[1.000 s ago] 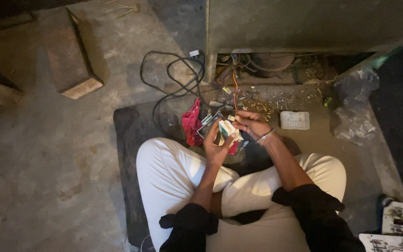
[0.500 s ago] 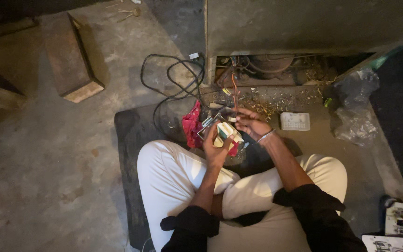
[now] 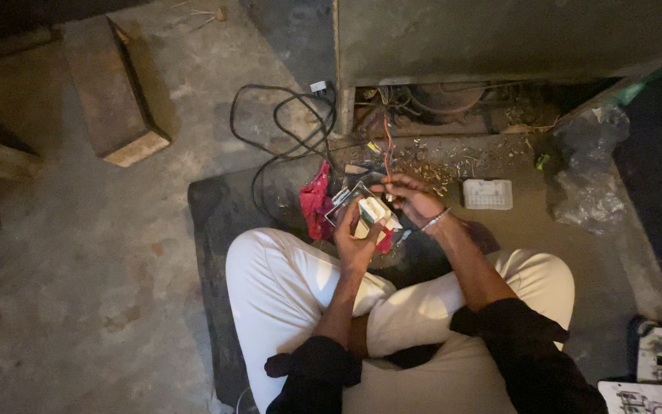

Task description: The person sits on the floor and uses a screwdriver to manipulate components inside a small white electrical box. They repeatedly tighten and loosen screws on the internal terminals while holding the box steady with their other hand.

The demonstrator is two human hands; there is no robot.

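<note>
Held part: a small cream-coloured electrical block [image 3: 375, 211] with a metal frame, raised above the person's lap, over the far edge of the dark mat [image 3: 216, 230].
Left hand: the left hand [image 3: 356, 239] cups the block from below, fingers curled up around its near side; closed on it.
Right hand: the right hand [image 3: 415, 198] sits at the block's far side, fingertips pinched narrow on thin wires [image 3: 386, 153]; a bracelet shows at the wrist. Exact grip point too small to tell.
Wires: red and orange strands run up from the fingers into the open base of the grey cabinet [image 3: 499, 46].
Red cloth: a red cloth [image 3: 316, 203] lies just left of the block, touching the mat's far edge.
Black cable: a looped black cable [image 3: 277, 130] lies on the concrete floor beyond the cloth.
White box: a small white ribbed box [image 3: 488, 194] rests on the floor right of the right hand, apart from it.
Plastic bag: a clear crumpled bag [image 3: 588, 176] lies further right.
Wood block: a wooden block [image 3: 113, 92] lies well apart, far left.
</note>
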